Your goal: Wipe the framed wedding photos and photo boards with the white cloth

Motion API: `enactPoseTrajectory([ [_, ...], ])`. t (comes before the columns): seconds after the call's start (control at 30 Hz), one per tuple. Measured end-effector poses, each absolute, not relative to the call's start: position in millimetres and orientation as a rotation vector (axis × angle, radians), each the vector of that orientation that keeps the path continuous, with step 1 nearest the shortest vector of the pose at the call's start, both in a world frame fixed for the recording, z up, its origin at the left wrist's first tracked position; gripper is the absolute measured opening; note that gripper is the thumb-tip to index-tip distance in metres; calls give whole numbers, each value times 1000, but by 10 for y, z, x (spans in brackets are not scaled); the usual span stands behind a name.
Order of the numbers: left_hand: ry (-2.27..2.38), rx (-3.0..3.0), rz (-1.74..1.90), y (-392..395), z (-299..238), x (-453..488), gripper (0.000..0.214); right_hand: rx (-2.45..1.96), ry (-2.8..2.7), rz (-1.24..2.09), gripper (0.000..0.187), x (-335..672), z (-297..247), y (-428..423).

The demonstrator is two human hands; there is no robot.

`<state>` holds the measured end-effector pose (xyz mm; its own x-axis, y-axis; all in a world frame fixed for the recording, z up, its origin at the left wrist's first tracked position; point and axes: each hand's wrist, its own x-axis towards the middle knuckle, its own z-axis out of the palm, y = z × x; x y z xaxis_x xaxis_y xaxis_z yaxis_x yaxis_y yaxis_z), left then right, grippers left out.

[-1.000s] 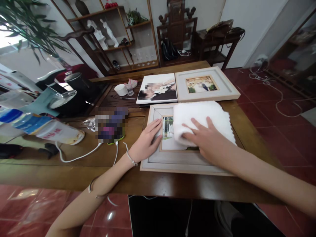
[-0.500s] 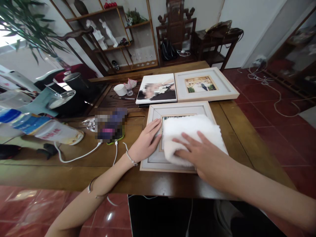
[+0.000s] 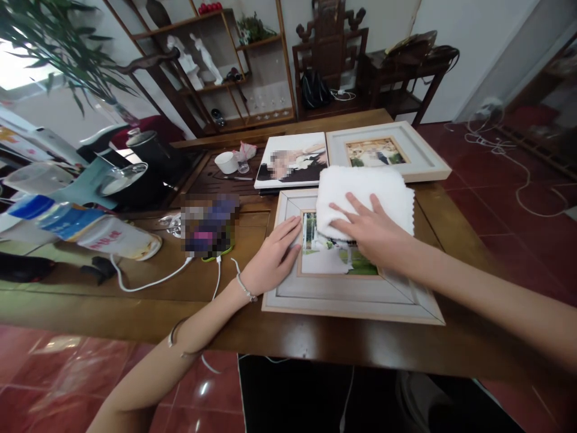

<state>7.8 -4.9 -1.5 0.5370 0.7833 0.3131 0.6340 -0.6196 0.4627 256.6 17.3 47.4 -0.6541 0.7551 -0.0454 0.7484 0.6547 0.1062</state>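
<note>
The person's left hand [image 3: 274, 255] lies flat on the left border of the pale frame [image 3: 338, 290], its grip released. The right hand [image 3: 376, 231] spreads its fingers over the white cloth [image 3: 363, 181]; its thumb is hidden, so one cannot tell whether this grip is grasping. The cloth covers the frame's upper right part, upon the desk [image 3: 171, 310].

Head view from the near side of the table [image 3: 342, 343]

It looks forward and down: left hand [image 3: 273, 258], right hand [image 3: 374, 231] and picture frame [image 3: 333, 288] close by, shelf [image 3: 256, 43] and chair [image 3: 328, 42] well back at the top.
</note>
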Motion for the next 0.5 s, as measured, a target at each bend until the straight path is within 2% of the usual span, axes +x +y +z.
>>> enactPoseTrajectory([
  [0.2, 1198, 2500, 729, -52, -29, 85, 47, 1028, 2834, -218, 72, 2494, 538, -581],
  [0.33, 1202, 2503, 726, -55, -22, 89, 47, 966, 2964, -295, 43, 2464, 441, -896],
  [0.37, 1202, 2507, 721, -56, -20, 89, 47, 951, 2964, -329, 42, 2465, 445, -919],
  [0.5, 1202, 2500, 708, -57, -20, 84, 48, 939, 2861, -393, 73, 2511, 579, -782],
])
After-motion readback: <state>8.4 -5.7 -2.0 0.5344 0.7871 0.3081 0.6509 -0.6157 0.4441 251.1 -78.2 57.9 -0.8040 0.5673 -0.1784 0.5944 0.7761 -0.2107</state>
